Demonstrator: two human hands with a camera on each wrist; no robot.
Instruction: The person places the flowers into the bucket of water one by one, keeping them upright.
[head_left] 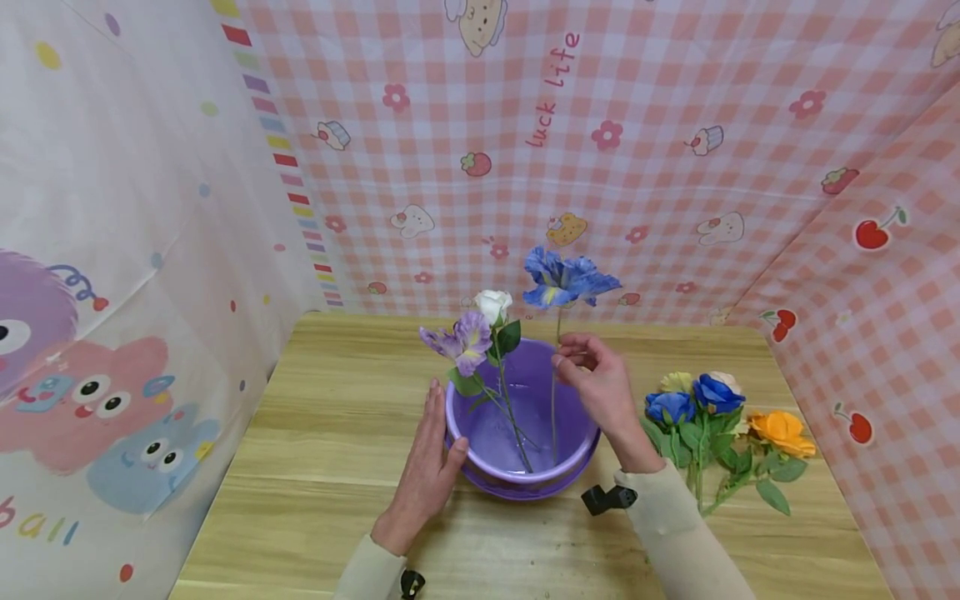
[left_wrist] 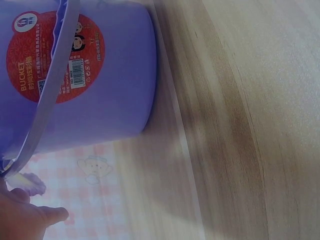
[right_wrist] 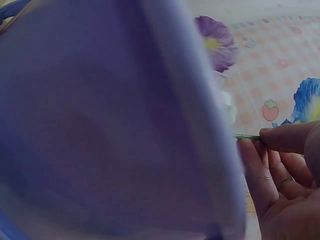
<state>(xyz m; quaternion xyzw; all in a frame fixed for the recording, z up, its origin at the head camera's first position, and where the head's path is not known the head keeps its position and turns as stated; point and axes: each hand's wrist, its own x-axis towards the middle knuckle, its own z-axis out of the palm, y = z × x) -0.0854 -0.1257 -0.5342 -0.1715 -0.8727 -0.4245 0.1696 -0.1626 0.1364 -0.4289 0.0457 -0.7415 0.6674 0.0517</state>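
Note:
A purple bucket (head_left: 459, 433) stands on the table, its round red label (left_wrist: 55, 57) showing in the left wrist view. My left hand (head_left: 427, 467) rests against the bucket's left side with fingers extended. Between thumb and fingers, my right hand (head_left: 603, 383) pinches the stem of a blue iris-like flower (head_left: 566, 279). That stem stands nearly upright, its lower end inside the bucket. A light purple flower (head_left: 467, 340) and a white rose (head_left: 492, 305) lean in the bucket toward its left back rim, stems crossing. The right wrist view shows the pinched green stem (right_wrist: 247, 136) beside the rim.
To the right of the bucket, several cut flowers lie on the wooden table (head_left: 330, 450): blue roses (head_left: 718, 393), an orange rose (head_left: 782, 432) and pale ones with green leaves. A pink checked cloth (head_left: 660, 183) hangs behind, with a white printed cloth (head_left: 150, 275) at left.

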